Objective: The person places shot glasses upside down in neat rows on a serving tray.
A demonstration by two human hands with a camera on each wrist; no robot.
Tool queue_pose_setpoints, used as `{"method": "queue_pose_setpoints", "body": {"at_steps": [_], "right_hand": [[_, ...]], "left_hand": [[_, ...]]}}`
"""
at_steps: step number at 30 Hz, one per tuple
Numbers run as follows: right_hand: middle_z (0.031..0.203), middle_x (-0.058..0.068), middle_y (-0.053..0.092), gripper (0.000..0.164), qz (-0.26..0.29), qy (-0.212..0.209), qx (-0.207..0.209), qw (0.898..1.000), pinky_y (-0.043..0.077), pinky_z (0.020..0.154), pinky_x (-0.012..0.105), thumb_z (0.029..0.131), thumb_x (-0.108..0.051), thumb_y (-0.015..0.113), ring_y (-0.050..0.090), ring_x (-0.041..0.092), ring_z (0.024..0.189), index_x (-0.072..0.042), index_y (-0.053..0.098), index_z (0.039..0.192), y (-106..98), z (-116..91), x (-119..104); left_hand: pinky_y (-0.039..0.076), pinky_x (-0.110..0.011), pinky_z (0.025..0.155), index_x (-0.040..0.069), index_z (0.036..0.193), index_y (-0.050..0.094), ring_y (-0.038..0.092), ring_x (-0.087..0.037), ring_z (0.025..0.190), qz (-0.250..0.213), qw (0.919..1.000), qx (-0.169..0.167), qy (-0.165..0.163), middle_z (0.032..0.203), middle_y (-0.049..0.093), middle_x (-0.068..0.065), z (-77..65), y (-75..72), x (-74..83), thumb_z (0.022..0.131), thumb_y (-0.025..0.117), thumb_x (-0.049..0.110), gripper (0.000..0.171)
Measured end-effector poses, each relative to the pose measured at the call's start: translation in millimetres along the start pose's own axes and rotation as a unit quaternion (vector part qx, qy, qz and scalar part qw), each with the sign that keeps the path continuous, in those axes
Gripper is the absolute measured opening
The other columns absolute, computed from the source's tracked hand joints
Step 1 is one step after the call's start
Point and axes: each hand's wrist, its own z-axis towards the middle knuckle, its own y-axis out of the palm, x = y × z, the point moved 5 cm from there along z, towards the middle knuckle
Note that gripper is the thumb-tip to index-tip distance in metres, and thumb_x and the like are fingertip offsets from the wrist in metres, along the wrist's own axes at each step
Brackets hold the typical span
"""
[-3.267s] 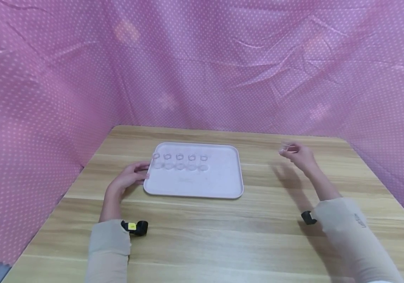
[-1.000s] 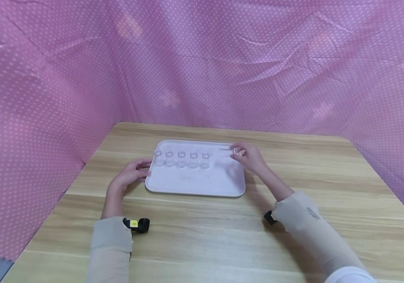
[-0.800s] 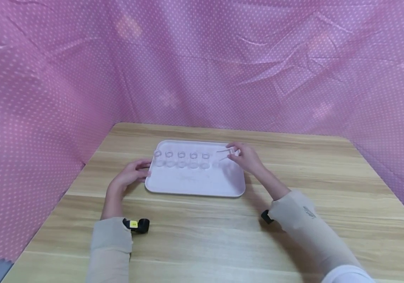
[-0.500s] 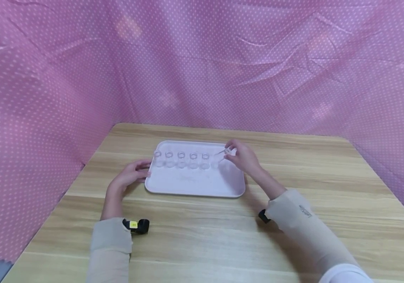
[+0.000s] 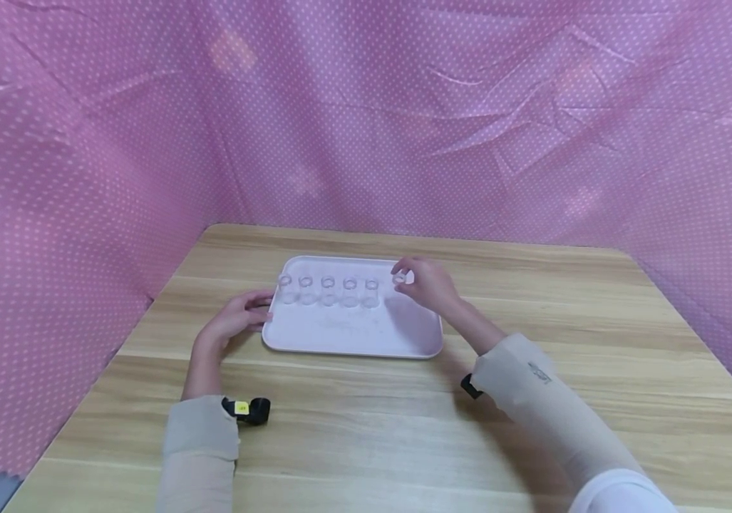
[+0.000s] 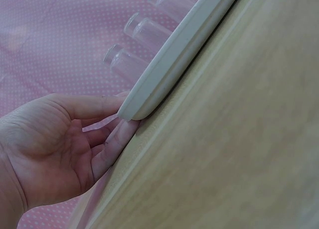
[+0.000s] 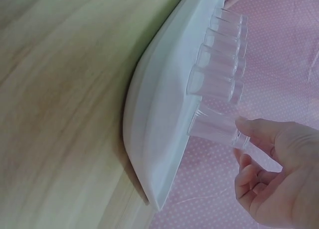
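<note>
A white tray (image 5: 353,335) lies on the table. Along its back half stands a row of several clear glass vials (image 5: 328,291), upright with narrowed necks. My right hand (image 5: 431,286) is at the tray's back right, pinching another clear glass vial (image 7: 214,125) by its neck between thumb and fingers. This vial is upright at the right end of the row, a gap from its neighbour, its base right at the tray surface in the right wrist view. At the tray's left edge, my left hand (image 6: 55,144) grips the rim, thumb on top and fingers below.
The wood-grain table (image 5: 366,427) extends around the tray on all sides. A pink dotted curtain (image 5: 366,128) hangs behind the table and along both sides. Each forearm wears a beige sleeve with a black wrist camera (image 5: 256,411).
My right hand has brought the vial from the table's right side leftward over the tray, turning it from tilted to upright beside the row. My left hand has stayed at the tray's left edge.
</note>
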Motion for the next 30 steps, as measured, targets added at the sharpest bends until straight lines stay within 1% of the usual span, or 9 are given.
{"method": "queue_pose_setpoints", "body": {"at_steps": [4,7,12,20,23,26,28,30], "right_hand": [[0.092,0.007,0.064,0.024,-0.003,-0.011,-0.005,1.0,0.048,0.072,0.036,0.075,-0.008,0.075,0.058,0.025,0.086,-0.008,0.067,0.097,5,1,-3],[0.09,0.007,0.063,0.024,-0.003,-0.009,-0.006,1.0,0.048,0.069,0.035,0.074,-0.008,0.075,0.058,0.025,0.083,-0.008,0.067,0.096,8,1,-2],[0.088,0.006,0.061,0.023,0.001,-0.005,-0.005,1.0,0.048,0.067,0.036,0.073,-0.008,0.075,0.058,0.026,0.082,-0.008,0.067,0.095,11,0,-1],[0.089,0.006,0.062,0.024,0.001,-0.002,-0.002,1.0,0.048,0.066,0.036,0.072,-0.007,0.075,0.058,0.027,0.083,-0.008,0.067,0.095,11,-1,0],[0.092,0.007,0.062,0.027,0.002,0.004,-0.005,1.0,0.049,0.068,0.037,0.073,-0.008,0.075,0.057,0.028,0.086,-0.008,0.067,0.098,12,-1,1],[0.099,0.012,0.061,0.032,0.012,0.017,-0.017,1.0,0.049,0.068,0.037,0.076,-0.013,0.074,0.057,0.027,0.087,-0.007,0.064,0.106,10,-2,1],[0.104,0.014,0.06,0.035,0.016,0.03,-0.025,0.999,0.049,0.067,0.035,0.079,-0.017,0.072,0.057,0.026,0.085,-0.008,0.061,0.111,6,-3,3],[0.107,0.015,0.058,0.037,0.022,0.043,-0.026,0.998,0.05,0.064,0.034,0.082,-0.019,0.07,0.057,0.024,0.081,-0.007,0.059,0.115,-1,-4,7]], "left_hand": [[0.049,-0.033,0.084,-0.008,0.14,0.025,0.045,-0.036,0.112,-0.003,1.0,-0.001,0.002,0.139,0.03,-0.028,1.3,0.7,-0.8,0.087,0.055,-0.002,0.061],[0.049,-0.032,0.084,-0.008,0.14,0.025,0.046,-0.035,0.111,-0.004,1.0,-0.003,0.005,0.138,0.03,-0.028,2.4,1.1,-1.8,0.087,0.055,-0.002,0.061],[0.049,-0.032,0.084,-0.008,0.139,0.026,0.046,-0.035,0.111,-0.001,0.9999,-0.004,0.009,0.138,0.031,-0.028,3.6,1.7,-2.8,0.087,0.055,-0.002,0.06],[0.049,-0.032,0.083,-0.008,0.139,0.026,0.046,-0.035,0.11,-0.001,0.9999,-0.005,0.01,0.138,0.031,-0.028,5.6,2.2,-2.2,0.087,0.055,-0.002,0.06],[0.049,-0.032,0.083,-0.008,0.139,0.026,0.046,-0.034,0.111,-0.001,0.9999,-0.006,0.009,0.138,0.031,-0.028,5.6,1.3,-2.6,0.087,0.055,-0.001,0.06],[0.049,-0.032,0.083,-0.007,0.14,0.027,0.047,-0.032,0.109,0.004,0.9999,-0.009,0.0,0.137,0.033,-0.027,2.5,-0.8,-0.9,0.087,0.056,0.001,0.061],[0.049,-0.034,0.084,-0.008,0.139,0.025,0.047,-0.032,0.108,0.02,0.9997,-0.011,-0.002,0.136,0.033,-0.028,-2.7,-3.7,3.0,0.089,0.055,0.002,0.06],[0.047,-0.036,0.086,-0.01,0.139,0.023,0.046,-0.034,0.108,0.046,0.9989,-0.006,-0.003,0.133,0.034,-0.029,-10.2,-8.6,9.6,0.091,0.051,0.004,0.058]]}}
